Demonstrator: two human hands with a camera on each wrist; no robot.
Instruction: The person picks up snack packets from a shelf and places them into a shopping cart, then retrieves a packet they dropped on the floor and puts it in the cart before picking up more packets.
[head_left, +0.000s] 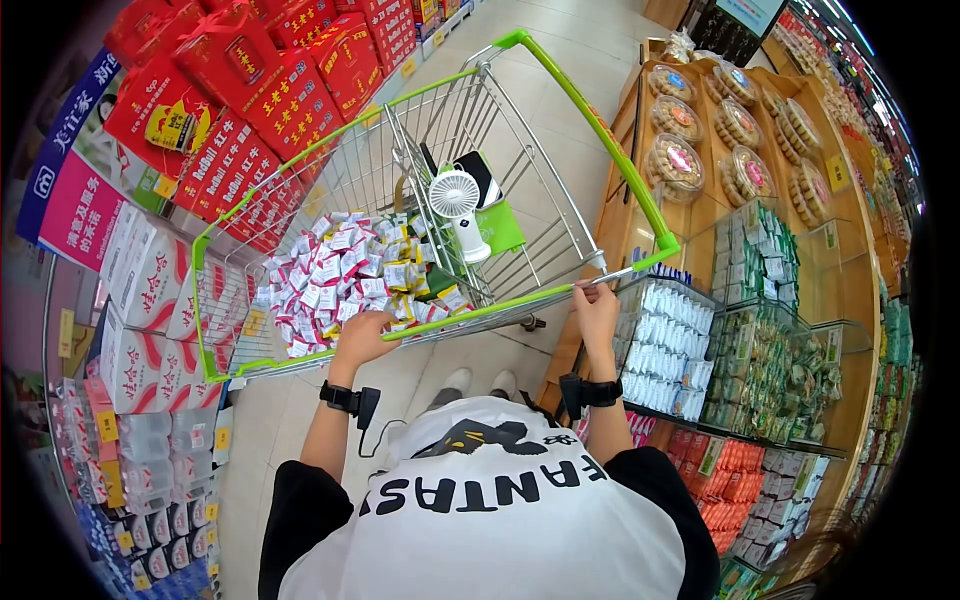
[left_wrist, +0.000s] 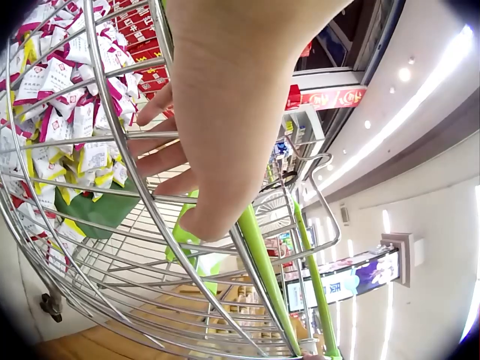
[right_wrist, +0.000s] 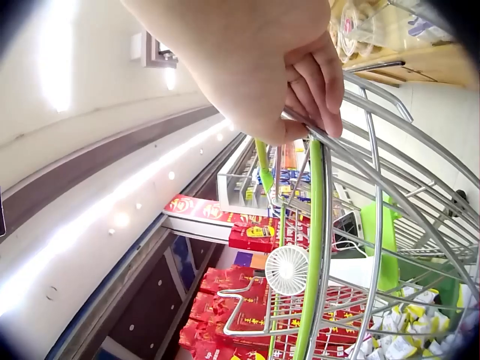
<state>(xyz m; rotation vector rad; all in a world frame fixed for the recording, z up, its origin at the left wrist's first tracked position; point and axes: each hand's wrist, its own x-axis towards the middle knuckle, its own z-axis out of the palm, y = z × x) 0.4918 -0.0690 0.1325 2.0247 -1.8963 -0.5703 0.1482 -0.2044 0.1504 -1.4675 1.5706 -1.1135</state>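
Observation:
A wire shopping cart with a green rim point(head_left: 540, 295) stands before the person. Its basket holds a heap of small wrapped packets point(head_left: 330, 275), white with pink or yellow. On the near rim, the left hand point(head_left: 365, 338) grips beside the heap; in the left wrist view this hand point(left_wrist: 225, 112) has its fingers inside the wires and its thumb outside. Farther right, the right hand point(head_left: 597, 312) grips the rim near the corner; in the right wrist view that hand point(right_wrist: 262, 75) has curled fingers. A white handheld fan point(head_left: 455, 195) sits upright by a dark phone-like object and a green item point(head_left: 503, 228).
Stacked red boxes point(head_left: 290, 100) line the left side, with white cartons point(head_left: 150, 275) nearer. Wooden shelving point(head_left: 610, 215) close on the right carries round clear tubs point(head_left: 675, 165) and bins of small packets point(head_left: 668, 335). Tiled floor point(head_left: 535, 110) runs ahead between them.

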